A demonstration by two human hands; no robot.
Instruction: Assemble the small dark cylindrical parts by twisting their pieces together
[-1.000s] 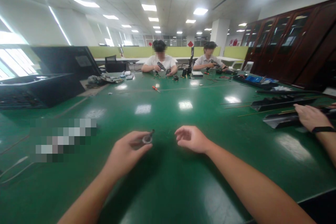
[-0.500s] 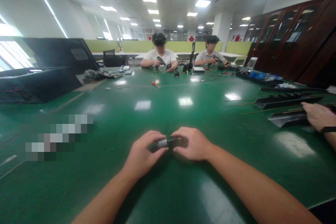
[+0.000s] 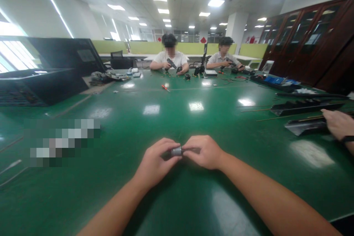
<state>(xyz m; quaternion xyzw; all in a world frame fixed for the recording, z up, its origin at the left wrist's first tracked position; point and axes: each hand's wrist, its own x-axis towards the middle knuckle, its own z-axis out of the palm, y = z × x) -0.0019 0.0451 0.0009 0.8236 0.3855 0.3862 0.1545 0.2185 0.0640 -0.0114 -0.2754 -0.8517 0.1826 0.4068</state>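
Just above the green tabletop, between my two hands, is a small grey metal cylinder lying sideways. The thumb and fingers of my left hand grip its body from the left. My right hand pinches at its darker right end, fingertips close to those of the left. Whatever those right fingertips cover is hidden, and the cylinder's exact kind is too small to make out.
Another person's hand rests by black trays holding thin rods at the right. Across the green table, two people hold dark tools. An orange screwdriver lies mid-table; a large black case stands at the left.
My right fingers have closed in on the cylinder's dark right end, covering it. Both hands are closer together, and the view has shifted slightly.
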